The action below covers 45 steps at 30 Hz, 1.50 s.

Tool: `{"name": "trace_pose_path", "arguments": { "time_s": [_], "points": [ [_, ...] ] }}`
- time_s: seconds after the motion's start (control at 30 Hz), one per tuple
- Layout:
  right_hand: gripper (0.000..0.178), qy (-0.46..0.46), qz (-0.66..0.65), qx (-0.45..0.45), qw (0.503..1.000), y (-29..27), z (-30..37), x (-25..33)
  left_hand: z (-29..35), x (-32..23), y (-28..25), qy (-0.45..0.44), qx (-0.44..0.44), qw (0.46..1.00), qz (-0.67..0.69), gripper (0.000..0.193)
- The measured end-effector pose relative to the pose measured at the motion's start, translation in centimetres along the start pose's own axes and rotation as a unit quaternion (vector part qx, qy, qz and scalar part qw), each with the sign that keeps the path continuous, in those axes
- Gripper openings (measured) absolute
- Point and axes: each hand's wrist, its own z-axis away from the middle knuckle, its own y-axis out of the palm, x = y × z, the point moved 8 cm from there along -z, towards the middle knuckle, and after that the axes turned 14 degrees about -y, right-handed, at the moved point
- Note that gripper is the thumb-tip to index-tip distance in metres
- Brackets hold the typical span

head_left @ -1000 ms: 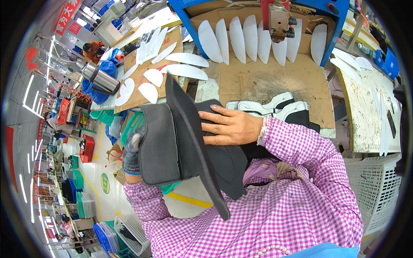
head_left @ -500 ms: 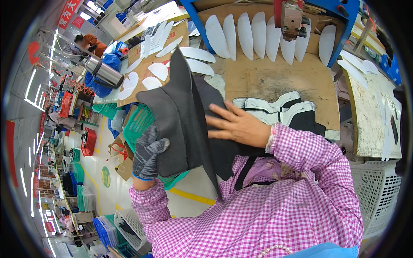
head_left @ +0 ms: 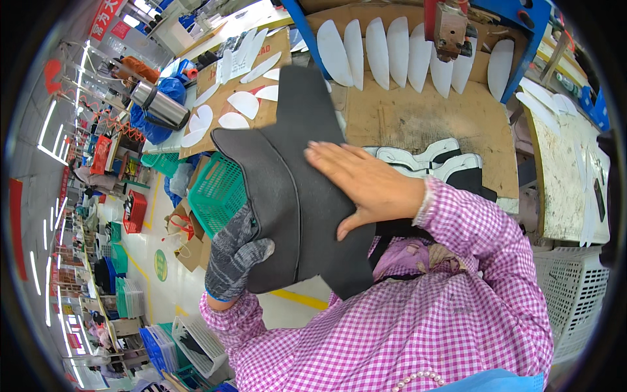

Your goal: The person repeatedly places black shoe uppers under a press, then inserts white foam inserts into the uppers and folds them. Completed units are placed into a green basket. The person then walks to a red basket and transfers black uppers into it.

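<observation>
A black, leather-like cut panel (head_left: pixel 274 189) with a raised seam down its left part is held up before my chest. My left hand (head_left: pixel 236 253), in a dark grey knitted glove, grips its lower left edge with the thumb on top. Flat on the panel's right part lies my right hand (head_left: pixel 369 186), bare, fingers stretched and thumb apart. Just beyond that hand, black-and-white shaped pieces (head_left: pixel 428 158) lie on the brown board (head_left: pixel 418 117), partly hidden by my arm.
White curved pieces (head_left: pixel 377 55) stand in a row under a blue machine frame (head_left: pixel 300 32). Above them hangs a metal press head (head_left: pixel 450 32). More white pieces (head_left: pixel 243 103) lie at left, near a steel flask (head_left: pixel 160 104). A green basket (head_left: pixel 215 193) stands below; a white crate (head_left: pixel 568 294) stands right.
The panel's right part was raised edge-on and now lies opened out to the right, its face toward me. My right hand has moved onto it; my left still grips the edge, slightly lower.
</observation>
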Motion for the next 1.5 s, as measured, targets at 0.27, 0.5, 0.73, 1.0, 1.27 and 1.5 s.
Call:
{"name": "trace_pose_path", "arguments": {
  "time_s": [0.27, 0.5, 0.73, 1.0, 1.27, 1.5],
  "points": [
    [0.123, -0.087, 0.065, -0.061, 0.992, -0.2, 0.6, 1.9, 0.6, 1.3, -0.5, 0.032, 0.035, 0.998, 0.044, 0.072],
    [0.039, -0.16, 0.082, -0.17, 0.969, 3.2, -2.0, 3.5, 1.6, 1.2, -0.5, 0.058, 0.109, 0.99, -0.066, 0.064],
    [0.019, -0.208, 0.019, -0.113, 0.972, 9.7, -7.6, 4.0, 1.9, 5.7, -5.4, 0.008, -0.173, 0.975, -0.137, 0.032],
    [0.062, -0.161, -0.034, -0.085, 0.983, 8.3, -4.8, 1.0, 1.2, 9.0, -18.6, -0.049, -0.357, 0.918, -0.165, 0.026],
    [0.044, 0.012, -0.012, -0.073, 0.997, 5.0, 3.4, -1.7, -16.3, 23.9, -24.9, 0.035, -0.499, 0.7, -0.509, 0.015],
    [0.039, 0.096, 0.061, -0.094, 0.989, 2.2, 9.0, -2.6, -27.4, 47.0, -14.1, -0.056, 0.033, 0.752, -0.656, 0.029]
  ]
}}
